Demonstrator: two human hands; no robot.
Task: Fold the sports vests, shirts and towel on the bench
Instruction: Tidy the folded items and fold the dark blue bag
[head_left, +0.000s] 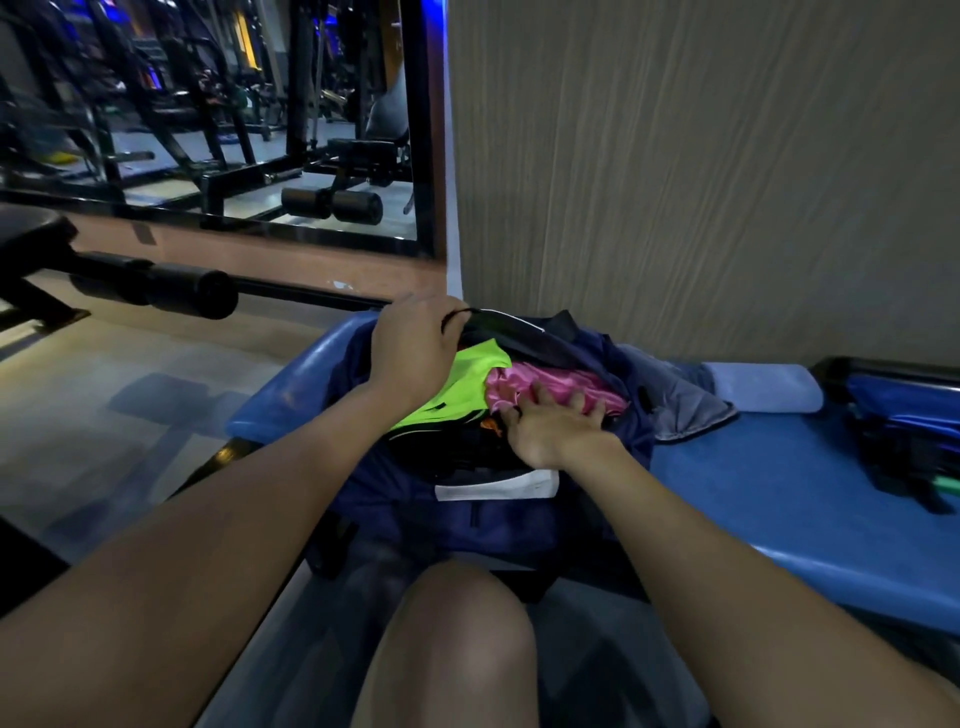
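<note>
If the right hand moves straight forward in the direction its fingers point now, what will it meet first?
The right hand lies open with its fingers already on the pink garment in the open navy bag, so it would push deeper into that pink cloth first. Beyond it probably comes the bag's far side; depth is unclear.

A navy bag (467, 499) sits open on the blue bench (779, 483), stuffed with clothes. The left hand (415, 348) grips the bag's dark upper flap (514, 325) at its edge, holding it raised. The right hand (556, 423) lies with fingers spread on a pink garment (550, 382), just beside a neon green vest (462, 384) (both are crumpled inside the opening). A folded light blue towel (763, 387) rests on the bench against the wall (701, 182). A bare knee (457, 634) shows below.
</note>
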